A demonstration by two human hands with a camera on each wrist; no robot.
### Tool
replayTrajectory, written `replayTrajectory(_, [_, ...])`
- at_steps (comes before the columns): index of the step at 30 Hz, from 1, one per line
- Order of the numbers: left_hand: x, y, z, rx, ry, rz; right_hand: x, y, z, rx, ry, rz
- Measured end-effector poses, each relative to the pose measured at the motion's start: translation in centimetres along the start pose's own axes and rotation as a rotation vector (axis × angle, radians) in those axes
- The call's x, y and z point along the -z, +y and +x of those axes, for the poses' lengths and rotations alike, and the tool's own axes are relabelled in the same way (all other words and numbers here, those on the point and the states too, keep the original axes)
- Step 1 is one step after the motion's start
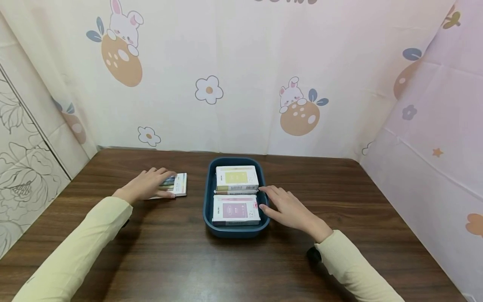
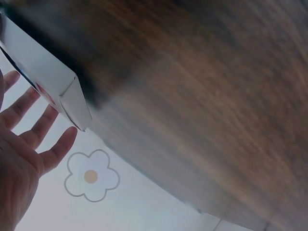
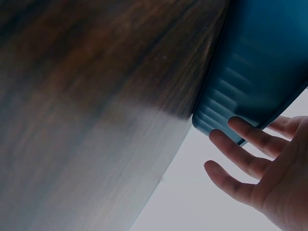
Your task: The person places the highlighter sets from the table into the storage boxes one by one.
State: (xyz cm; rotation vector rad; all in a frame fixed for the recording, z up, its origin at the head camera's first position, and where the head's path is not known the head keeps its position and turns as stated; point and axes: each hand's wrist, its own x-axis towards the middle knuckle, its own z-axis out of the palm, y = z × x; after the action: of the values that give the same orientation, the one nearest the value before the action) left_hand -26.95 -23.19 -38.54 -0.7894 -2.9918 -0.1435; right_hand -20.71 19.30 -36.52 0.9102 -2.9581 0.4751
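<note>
On the left of the table my left hand (image 1: 152,183) lies over a flat white box (image 1: 181,184) with coloured sticks pictured on its top. Its fingers are spread across the box, and the thumb lies along the near edge. The left wrist view shows the fingertips by the side of this white box (image 2: 48,67). My right hand (image 1: 288,208) is at the right rim of a blue tray (image 1: 235,231), fingers loosely extended over it. Inside the tray lie a box with a yellow-green label (image 1: 236,176) and, nearer, a box with a mauve label (image 1: 235,210).
A dark brown wooden table (image 1: 166,256) lies under everything. Behind it hangs a pale curtain (image 1: 245,121) printed with rabbits and flowers, and similar cloth closes the right side. Another box edge shows beneath the yellow-green box.
</note>
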Motion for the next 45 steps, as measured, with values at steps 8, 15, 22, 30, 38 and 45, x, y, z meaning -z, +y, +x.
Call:
replayTrajectory(8, [0.8, 0.5, 0.2, -0.017, 0.021, 0.019, 0.0, -0.1, 0.0, 0.003, 0.003, -0.005])
replayTrajectory(15, [1.6, 1.5, 0.4, -0.021, 0.009, 0.031, 0.0, -0.1, 0.0, 0.004, 0.014, -0.006])
replayTrajectory(22, [2.8, 2.2, 0.7, -0.034, 0.029, 0.055, -0.1, -0.1, 0.0, 0.012, 0.025, -0.01])
replayTrajectory(30, [4.5, 3.5, 0.8, -0.058, 0.07, 0.071, -0.1, -0.1, 0.0, 0.008, 0.022, -0.006])
replayTrajectory(38, [5.7, 5.4, 1.2, -0.096, 0.097, 0.093, 0.0, -0.1, 0.0, 0.004, 0.02, -0.01])
replayTrajectory(45, [6.2, 7.3, 1.3, -0.129, 0.103, 0.107, -0.1, -0.1, 0.0, 0.006, 0.024, -0.015])
